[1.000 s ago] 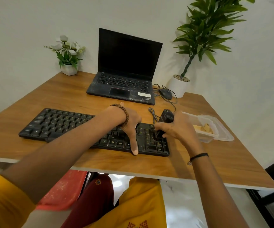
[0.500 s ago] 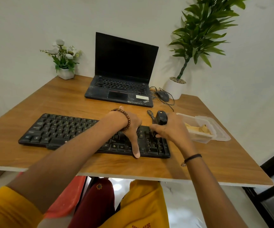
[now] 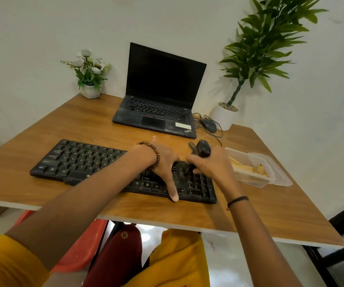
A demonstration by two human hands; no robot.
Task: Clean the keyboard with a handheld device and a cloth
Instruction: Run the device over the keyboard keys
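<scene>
A black keyboard (image 3: 80, 160) lies across the front of the wooden table (image 3: 84, 121). My left hand (image 3: 165, 160) rests flat over its right half, thumb stretched to the front edge and a fingertip showing past the back edge. My right hand (image 3: 212, 164) grips a small black handheld device (image 3: 203, 149) with a cord. The device's lower end is down among the keys at the keyboard's right end, partly hidden by my fingers. A yellow cloth (image 3: 243, 167) lies in a clear plastic container (image 3: 270, 177) just right of the keyboard.
An open black laptop (image 3: 158, 108) stands behind the keyboard, with a wired mouse (image 3: 208, 124) and cable to its right. A white pot with a tall green plant (image 3: 225, 118) is at the back right, and a small flower pot (image 3: 89, 92) at the back left.
My right hand with the device has shifted slightly left over the right-end keys. My left hand stays in place on the keyboard.
</scene>
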